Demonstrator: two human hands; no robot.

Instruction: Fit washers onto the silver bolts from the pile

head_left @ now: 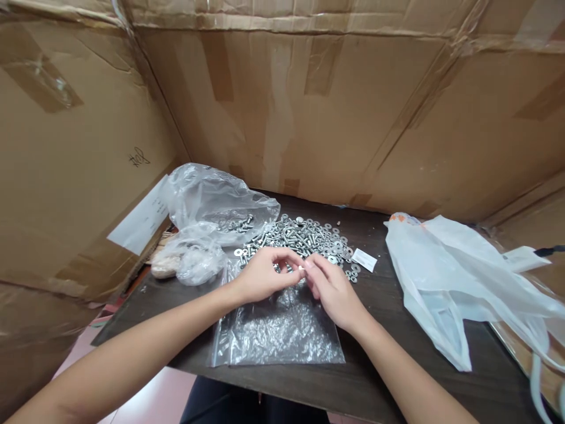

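Observation:
My left hand (pixel 268 274) and my right hand (pixel 329 285) meet at the fingertips above the near edge of a pile of metal screws and washers (pixel 304 235). Both are closed in a pinch around something small and pale between them, too small to make out. Beneath the hands, a clear zip bag (pixel 286 335) lies flat on the dark table (pixel 366 383). The fingers hide part of the pile's near edge.
A clear plastic bag (pixel 207 197) with some screws inside stands behind left, beside a crumpled clear bag (pixel 198 256). A small white label (pixel 364 259) lies right of the pile. White plastic bags (pixel 441 265) cover the right side. Cardboard walls (pixel 282 118) enclose the table.

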